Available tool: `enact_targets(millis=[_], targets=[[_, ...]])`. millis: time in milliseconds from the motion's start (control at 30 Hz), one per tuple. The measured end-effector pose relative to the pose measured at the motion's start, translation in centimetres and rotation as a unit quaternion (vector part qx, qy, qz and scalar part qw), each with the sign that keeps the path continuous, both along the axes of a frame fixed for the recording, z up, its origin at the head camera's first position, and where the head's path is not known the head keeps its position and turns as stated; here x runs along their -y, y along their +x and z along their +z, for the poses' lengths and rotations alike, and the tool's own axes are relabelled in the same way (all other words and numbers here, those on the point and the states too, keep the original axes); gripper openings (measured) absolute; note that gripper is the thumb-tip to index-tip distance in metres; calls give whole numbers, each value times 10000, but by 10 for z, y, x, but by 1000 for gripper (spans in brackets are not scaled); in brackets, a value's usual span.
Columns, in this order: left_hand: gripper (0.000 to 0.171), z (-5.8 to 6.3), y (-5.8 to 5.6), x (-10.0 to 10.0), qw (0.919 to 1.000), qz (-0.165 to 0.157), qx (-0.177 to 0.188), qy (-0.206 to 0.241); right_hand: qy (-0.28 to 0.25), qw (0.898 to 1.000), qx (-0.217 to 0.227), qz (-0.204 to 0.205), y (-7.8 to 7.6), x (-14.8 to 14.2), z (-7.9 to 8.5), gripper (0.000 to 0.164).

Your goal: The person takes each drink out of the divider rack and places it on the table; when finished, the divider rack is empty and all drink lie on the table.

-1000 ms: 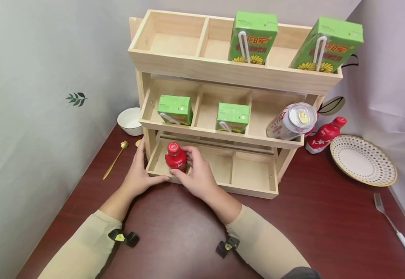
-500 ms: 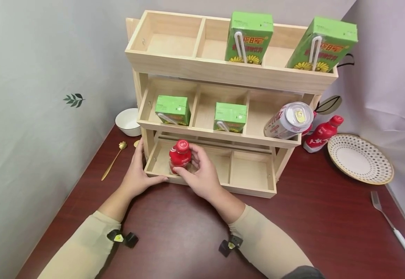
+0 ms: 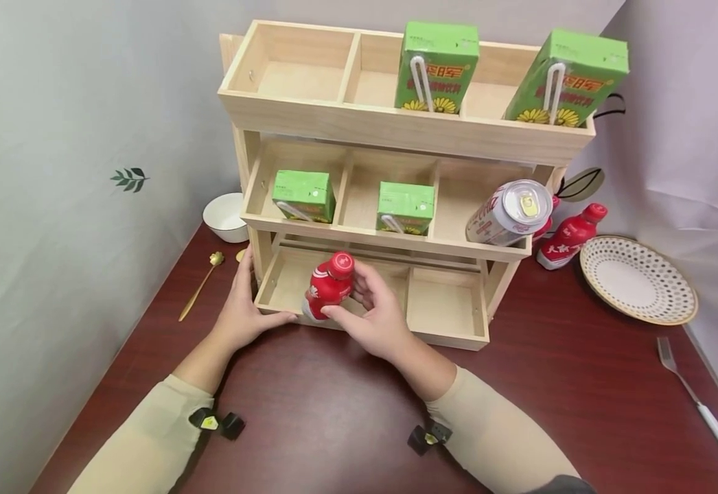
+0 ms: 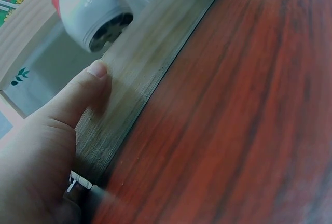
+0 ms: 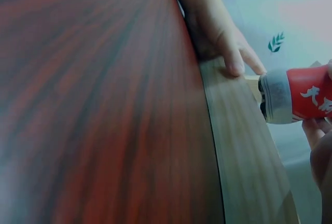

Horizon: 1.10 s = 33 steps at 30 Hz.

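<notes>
My right hand (image 3: pixel 382 317) grips a red plastic bottle (image 3: pixel 331 285) with a red cap and a pale base, tilted over the front board of the bottom tier. In the left wrist view the bottle's base (image 4: pixel 106 27) shows above the board's top edge, just past the left thumb. My left hand (image 3: pixel 241 312) holds the lower left corner of the three-tier wooden rack (image 3: pixel 396 127), thumb along the front board (image 5: pixel 244 146) and fingers along the side. Most of the right hand is outside its own wrist view.
Green drink cartons (image 3: pixel 436 68) stand in the upper two tiers, with a silver can (image 3: pixel 508 214) at the middle right. To the right are another red bottle (image 3: pixel 572 237), a dotted plate (image 3: pixel 637 281) and a fork (image 3: pixel 699 405). A white bowl (image 3: pixel 226 218) and gold spoon (image 3: pixel 202 287) lie left.
My right hand has drawn the bottle right and forward out of the bottom left compartment, from upright to tilted. The left hand keeps its hold on the rack's corner.
</notes>
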<state>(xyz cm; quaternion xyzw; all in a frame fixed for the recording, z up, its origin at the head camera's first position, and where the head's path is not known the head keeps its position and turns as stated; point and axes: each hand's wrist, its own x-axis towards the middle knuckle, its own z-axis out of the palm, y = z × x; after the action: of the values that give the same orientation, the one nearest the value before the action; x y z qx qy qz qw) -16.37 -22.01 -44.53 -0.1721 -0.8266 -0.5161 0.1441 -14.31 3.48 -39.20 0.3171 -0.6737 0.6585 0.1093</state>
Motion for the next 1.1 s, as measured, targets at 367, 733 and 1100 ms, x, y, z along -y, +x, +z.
enact_targets(millis=[367,733,1100], targets=[[140,1,2,-2,9999,111,46,-113,-2,9997,-246,69,12,-24,3,69],[141,0,2,0,9999,87,94,-52,-3,9992,-404,60,23,-44,0,68],[140,-1,0,0,9999,-16,134,53,60,9985,-506,-196,29,-77,-2,71]])
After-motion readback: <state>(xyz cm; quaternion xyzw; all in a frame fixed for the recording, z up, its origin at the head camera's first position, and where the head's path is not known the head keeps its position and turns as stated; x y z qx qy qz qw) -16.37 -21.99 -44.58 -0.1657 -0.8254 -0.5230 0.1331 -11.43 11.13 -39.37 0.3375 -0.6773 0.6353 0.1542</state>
